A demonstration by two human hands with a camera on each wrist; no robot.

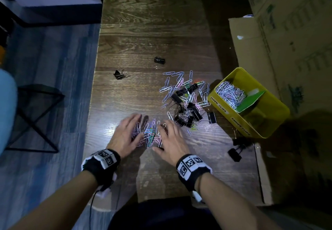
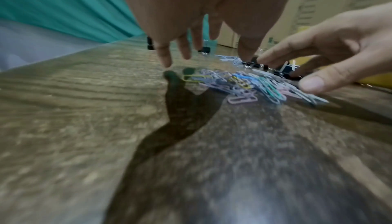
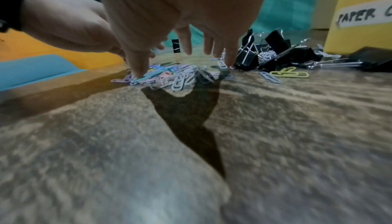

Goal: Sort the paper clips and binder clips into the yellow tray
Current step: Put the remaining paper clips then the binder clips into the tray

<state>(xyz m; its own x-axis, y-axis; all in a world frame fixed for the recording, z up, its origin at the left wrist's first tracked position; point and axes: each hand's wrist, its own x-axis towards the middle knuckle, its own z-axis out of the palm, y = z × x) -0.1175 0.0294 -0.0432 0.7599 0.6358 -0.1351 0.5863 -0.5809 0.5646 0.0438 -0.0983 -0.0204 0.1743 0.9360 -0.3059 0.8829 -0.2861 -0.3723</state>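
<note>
We had both the left hand (image 1: 125,134) and right hand (image 1: 169,140) spread, fingers apart, flanking the paper-clip heap (image 1: 150,134) left of the yellow tray (image 1: 269,104), and judged it best to cup inward evenly, keeping binder clips (image 1: 188,115) out.

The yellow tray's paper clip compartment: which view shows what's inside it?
Head view: it looks down into the yellow tray at the paper clips inside. The right wrist shows only its labelled outer wall; the left wrist, a yellow sliver.
</note>
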